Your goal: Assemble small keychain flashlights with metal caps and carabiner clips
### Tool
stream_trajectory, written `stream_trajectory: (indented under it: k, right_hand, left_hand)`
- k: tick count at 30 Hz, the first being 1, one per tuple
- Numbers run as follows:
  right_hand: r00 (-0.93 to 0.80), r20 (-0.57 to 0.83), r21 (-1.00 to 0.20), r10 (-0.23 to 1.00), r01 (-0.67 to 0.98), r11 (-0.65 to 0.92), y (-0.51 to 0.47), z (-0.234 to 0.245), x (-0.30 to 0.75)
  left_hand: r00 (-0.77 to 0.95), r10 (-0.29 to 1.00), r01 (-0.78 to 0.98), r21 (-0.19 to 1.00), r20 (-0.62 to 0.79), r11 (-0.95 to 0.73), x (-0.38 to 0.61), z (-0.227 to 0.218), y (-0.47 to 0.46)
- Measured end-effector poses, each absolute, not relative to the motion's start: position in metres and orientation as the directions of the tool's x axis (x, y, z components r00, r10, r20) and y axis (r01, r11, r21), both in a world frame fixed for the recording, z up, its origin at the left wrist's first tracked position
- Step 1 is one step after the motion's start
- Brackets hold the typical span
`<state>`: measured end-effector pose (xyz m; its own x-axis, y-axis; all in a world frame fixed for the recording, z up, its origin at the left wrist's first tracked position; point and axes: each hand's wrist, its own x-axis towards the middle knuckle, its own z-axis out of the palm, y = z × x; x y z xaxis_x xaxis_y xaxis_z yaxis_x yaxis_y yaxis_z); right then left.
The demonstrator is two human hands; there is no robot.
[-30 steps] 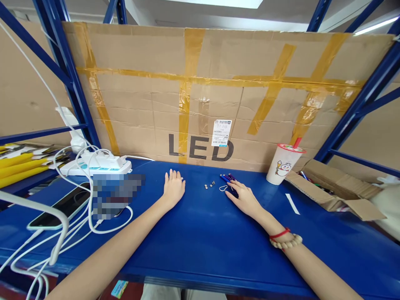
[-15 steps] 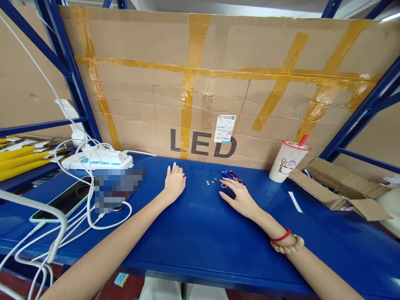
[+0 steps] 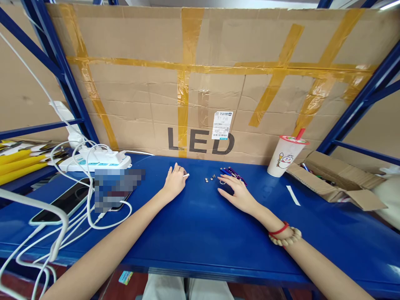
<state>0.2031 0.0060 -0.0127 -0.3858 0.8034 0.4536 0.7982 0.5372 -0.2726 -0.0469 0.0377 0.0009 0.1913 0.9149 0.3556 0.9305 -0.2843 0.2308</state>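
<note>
My left hand lies flat and open on the blue shelf top, fingers stretched toward the cardboard. My right hand also rests palm down and open, its fingertips touching a small bundle of purple and blue pens and a little metal ring. Between the two hands lie three small silver button-like pieces. A red cord and a bead bracelet circle my right wrist.
A taped cardboard sheet marked LED backs the shelf. A lidded drink cup and an open cardboard box stand right. Left are a power strip, white cables, a phone, and yellow items.
My right hand slid a little left and back from the pens. The left hand stayed put. The camera tilted slightly down and closer.
</note>
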Motion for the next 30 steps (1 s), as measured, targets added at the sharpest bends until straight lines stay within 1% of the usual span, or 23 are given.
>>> stream_trajectory:
  k: [4,6,12,18,22,26,30]
  right_hand:
    - [-0.382,0.449,-0.28,0.808,0.798,0.533,0.006,-0.013,0.203]
    - [-0.392,0.437,-0.283,0.81,0.794,0.537,0.005,-0.012,0.202]
    - [-0.444,0.404,-0.28,0.799,0.772,0.571,0.001,-0.009,0.2]
    - [-0.466,0.363,-0.267,0.807,0.778,0.569,-0.002,-0.006,0.198]
    - [-0.481,0.367,-0.256,0.796,0.771,0.583,-0.002,-0.006,0.198]
    - [-0.476,0.382,-0.257,0.792,0.769,0.586,0.0,-0.007,0.199]
    - [-0.486,0.394,-0.26,0.78,0.755,0.602,0.001,-0.009,0.199]
  left_hand:
    - [0.307,0.87,0.791,0.406,0.385,-0.458,-0.035,0.01,0.029]
    - [0.381,0.85,0.724,0.455,0.363,-0.519,-0.028,0.014,0.022]
    - [0.516,0.818,0.665,0.484,0.252,-0.569,-0.018,0.013,0.009]
    - [0.537,0.825,0.664,0.514,0.177,-0.543,-0.017,0.008,0.008]
    - [0.557,0.81,0.644,0.521,0.182,-0.56,-0.017,0.008,0.006]
    - [0.561,0.806,0.588,0.594,0.19,-0.549,-0.014,0.01,0.003]
    - [0.603,0.758,0.47,0.658,0.248,-0.589,-0.01,0.01,0.001]
